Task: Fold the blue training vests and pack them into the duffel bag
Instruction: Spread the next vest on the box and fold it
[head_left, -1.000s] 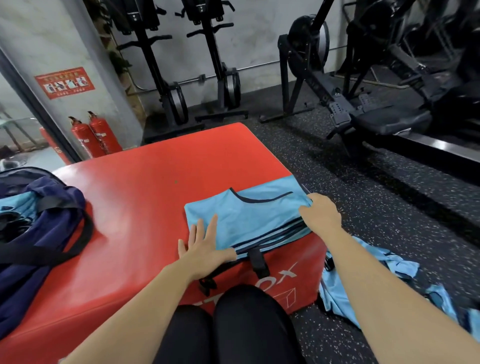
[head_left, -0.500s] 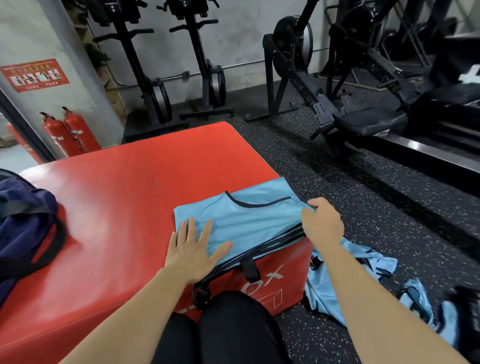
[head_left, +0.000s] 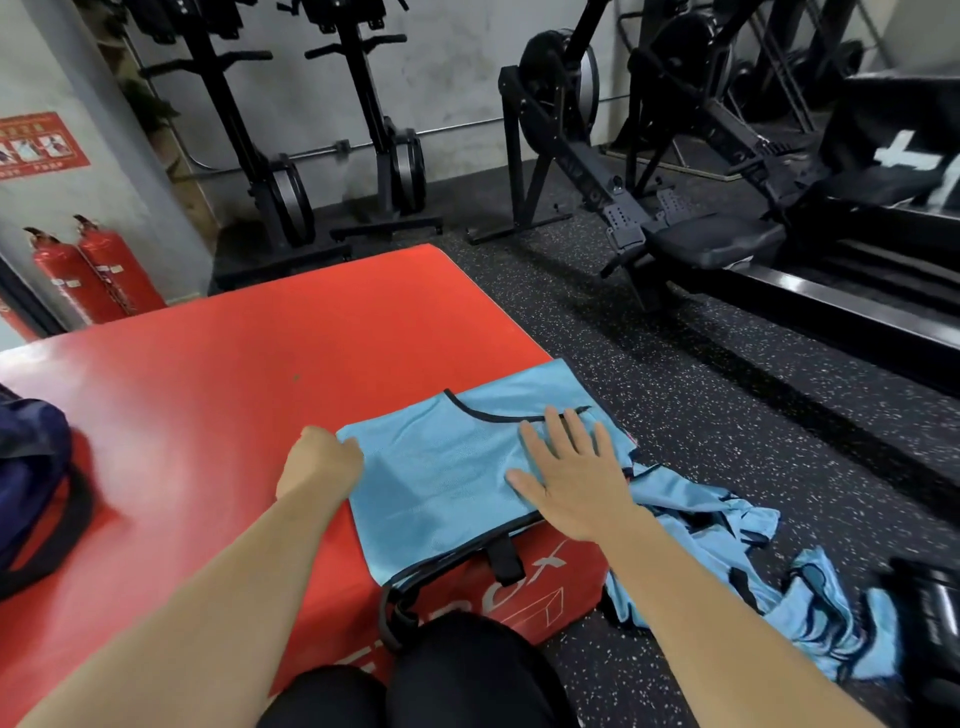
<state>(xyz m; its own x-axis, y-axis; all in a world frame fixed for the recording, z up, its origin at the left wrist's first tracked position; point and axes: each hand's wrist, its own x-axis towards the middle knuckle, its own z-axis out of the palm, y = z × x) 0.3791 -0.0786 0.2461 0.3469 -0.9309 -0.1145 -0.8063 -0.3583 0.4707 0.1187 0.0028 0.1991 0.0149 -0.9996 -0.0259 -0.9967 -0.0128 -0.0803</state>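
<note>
White letters (head_left: 553, 562) "OX" show on the red box (head_left: 208, 415) front

One blue vest (head_left: 441, 467) on one red box (head_left: 234, 405), two fire extinguishers (head_left: 111, 270), one duffel bag (head_left: 31, 467), two hands (head_left: 576, 483).

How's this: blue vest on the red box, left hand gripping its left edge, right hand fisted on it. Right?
No. Head view shows the right hand lying flat, fingers spread, on the blue vest, not fisted. Vest on the red box, left hand gripping its left edge: correct.
</note>
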